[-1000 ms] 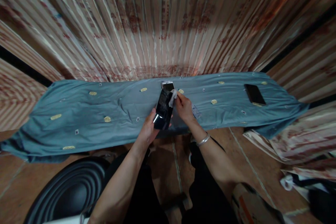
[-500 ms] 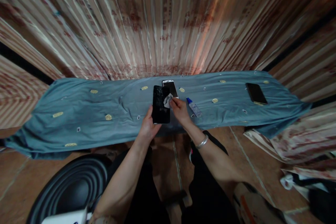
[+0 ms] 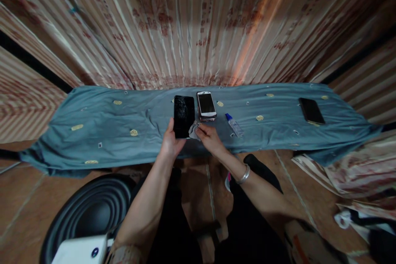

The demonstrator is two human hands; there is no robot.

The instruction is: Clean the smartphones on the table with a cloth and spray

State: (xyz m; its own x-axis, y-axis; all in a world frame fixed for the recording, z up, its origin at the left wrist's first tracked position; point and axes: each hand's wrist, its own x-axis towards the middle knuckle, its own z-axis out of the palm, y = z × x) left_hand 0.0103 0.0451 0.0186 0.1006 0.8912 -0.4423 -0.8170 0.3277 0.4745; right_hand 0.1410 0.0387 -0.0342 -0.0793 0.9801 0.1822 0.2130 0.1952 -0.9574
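Observation:
A black phone [image 3: 183, 116] with a smeared or cracked-looking screen is gripped at its lower end by my left hand [image 3: 172, 141]. My right hand [image 3: 210, 137] pinches a crumpled grey-white cloth or tissue [image 3: 194, 130], which lies against the phone's lower right edge. Just beyond the right hand, a white phone [image 3: 206, 104] rests on top of a small stack of phones. A clear bottle with a blue cap [image 3: 234, 125] lies to the right of my right hand.
A blue-green cloth with yellow pineapple prints [image 3: 148, 148] covers the long narrow table. Another dark phone [image 3: 312, 111] lies toward its right end. Striped curtains [image 3: 173, 29] hang behind. A black ribbed round object [image 3: 89, 210] and a white box [image 3: 81, 251] stand at lower left.
My right hand has moved the cloth from the middle of the screen down to its lower right edge. The held phone has shifted left, uncovering the stacked phones.

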